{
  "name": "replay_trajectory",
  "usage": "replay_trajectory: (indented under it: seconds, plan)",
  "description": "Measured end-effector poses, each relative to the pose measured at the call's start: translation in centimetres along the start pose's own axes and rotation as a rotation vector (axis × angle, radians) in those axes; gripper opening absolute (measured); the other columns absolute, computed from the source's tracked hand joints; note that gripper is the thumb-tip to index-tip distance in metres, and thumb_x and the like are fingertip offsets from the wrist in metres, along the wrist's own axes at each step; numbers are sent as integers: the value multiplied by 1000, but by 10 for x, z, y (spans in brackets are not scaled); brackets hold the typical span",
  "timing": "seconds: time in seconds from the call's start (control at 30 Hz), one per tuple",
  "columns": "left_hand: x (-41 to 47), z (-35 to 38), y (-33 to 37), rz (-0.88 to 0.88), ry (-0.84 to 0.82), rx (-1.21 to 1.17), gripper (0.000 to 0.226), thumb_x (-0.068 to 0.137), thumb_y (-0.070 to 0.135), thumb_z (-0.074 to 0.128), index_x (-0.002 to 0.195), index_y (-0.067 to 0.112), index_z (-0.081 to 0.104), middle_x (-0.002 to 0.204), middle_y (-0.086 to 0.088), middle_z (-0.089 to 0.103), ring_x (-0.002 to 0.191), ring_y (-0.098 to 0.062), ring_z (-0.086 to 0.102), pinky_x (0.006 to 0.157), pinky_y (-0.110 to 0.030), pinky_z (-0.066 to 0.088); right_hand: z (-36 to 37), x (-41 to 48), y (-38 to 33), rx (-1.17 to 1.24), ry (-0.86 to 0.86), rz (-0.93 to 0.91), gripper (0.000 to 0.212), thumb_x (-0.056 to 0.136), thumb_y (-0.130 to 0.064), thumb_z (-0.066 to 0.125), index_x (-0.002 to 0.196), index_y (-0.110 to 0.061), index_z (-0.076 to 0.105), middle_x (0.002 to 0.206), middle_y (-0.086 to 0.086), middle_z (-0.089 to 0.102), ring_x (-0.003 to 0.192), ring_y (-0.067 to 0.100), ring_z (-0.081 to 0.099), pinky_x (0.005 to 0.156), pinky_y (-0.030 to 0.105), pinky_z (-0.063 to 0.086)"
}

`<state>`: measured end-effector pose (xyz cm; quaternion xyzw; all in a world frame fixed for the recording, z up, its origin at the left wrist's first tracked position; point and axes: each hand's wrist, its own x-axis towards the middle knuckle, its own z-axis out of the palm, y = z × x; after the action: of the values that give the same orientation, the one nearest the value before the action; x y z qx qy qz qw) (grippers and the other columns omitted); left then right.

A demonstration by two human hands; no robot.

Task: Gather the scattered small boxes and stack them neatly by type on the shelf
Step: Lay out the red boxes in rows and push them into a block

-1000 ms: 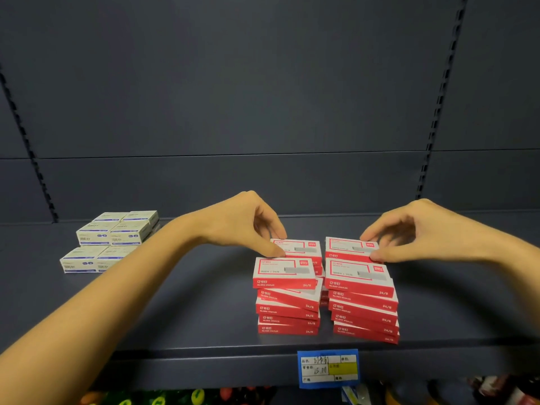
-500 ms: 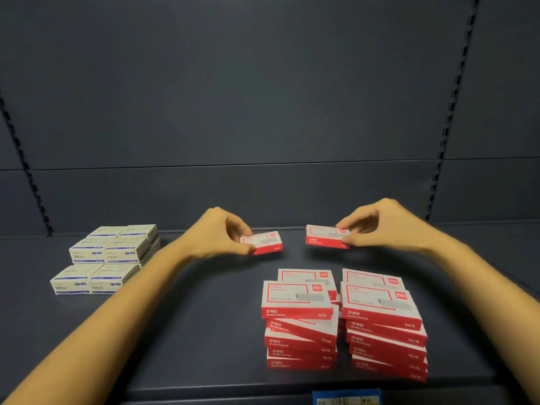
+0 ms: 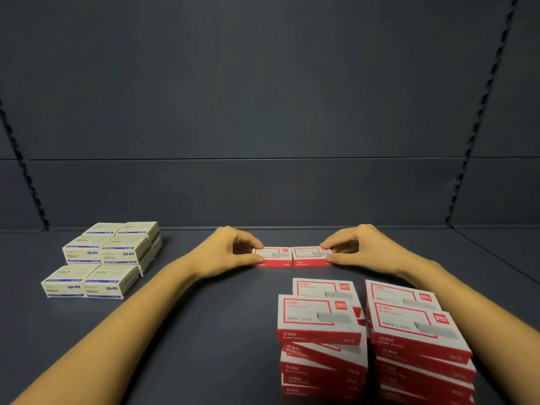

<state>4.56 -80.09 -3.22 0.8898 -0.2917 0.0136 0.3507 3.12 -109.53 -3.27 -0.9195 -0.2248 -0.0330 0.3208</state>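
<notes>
Two red-and-white staple boxes lie side by side on the dark shelf (image 3: 222, 323), touching end to end near the back. My left hand (image 3: 230, 251) pinches the left red box (image 3: 273, 257) at its left end. My right hand (image 3: 358, 248) pinches the right red box (image 3: 311, 256) at its right end. In front, at the lower right, stand stacks of the same red boxes: a left stack (image 3: 320, 320) and a right stack (image 3: 415, 325), each several boxes high, with more red boxes behind them.
White-and-blue boxes (image 3: 102, 258) are grouped in neat low stacks at the shelf's left side. The dark back panel (image 3: 263, 185) rises right behind the two held boxes. Perforated uprights run up both sides of the panel.
Both hands lifted one red box each off the stacks, carried them toward the back and brought them together down on the shelf. The camera moved closer and lower.
</notes>
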Motion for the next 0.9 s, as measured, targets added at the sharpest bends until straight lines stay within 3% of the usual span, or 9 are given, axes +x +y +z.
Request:
replay_trajectory:
  seconds: [0.17,0.27,0.37,0.5,0.6,0.7,0.9]
  plan:
    - [-1,1,2,-17,-4,66,29,81,25,68,108,13,68,108,4,69,96,-5,64,91,-20,49,2,-2,-1,-5,-5,-14,24,83,-25,66,106,-28,68,102,-19,62,96,-1,61,78,4,47]
    - [-6,0,16,23,100,142,32,81,27,69,110,16,66,116,5,65,107,-5,57,97,-18,41,-3,-9,-10,-48,20,-32,21,85,-26,63,105,-26,68,108,-14,63,100,-3,58,85,7,45]
    - [-21,-3,47,81,216,-56,19,78,28,69,97,24,70,102,11,69,98,-2,62,93,-19,46,-19,-27,-26,-11,173,-40,19,87,-24,60,104,-23,68,109,-10,65,101,0,59,90,12,45]
    - [-57,-7,84,182,132,-229,15,75,42,70,84,30,73,88,10,72,87,-9,67,80,-18,52,-41,-72,-56,26,252,-86,22,83,-43,53,97,-37,68,101,-19,68,100,-5,61,85,7,44]
    - [-81,-7,95,197,18,-184,30,66,48,70,87,27,73,90,9,71,88,-9,65,82,-18,49,-50,-111,-75,-47,204,-152,32,81,-62,49,98,-42,68,103,-19,67,97,1,63,83,11,46]
    - [-94,-3,98,190,-66,-92,39,59,52,76,93,32,71,94,12,70,95,-7,62,83,-17,46,-52,-141,-84,-175,95,-170,44,70,-74,53,102,-45,65,101,-19,66,90,6,63,71,16,48]
    - [-101,6,98,174,12,-75,42,57,49,75,96,32,70,93,13,69,92,-6,62,84,-22,48,-48,-167,-84,-292,33,-84,60,53,-85,57,106,-58,54,103,-25,62,93,4,60,67,23,53]
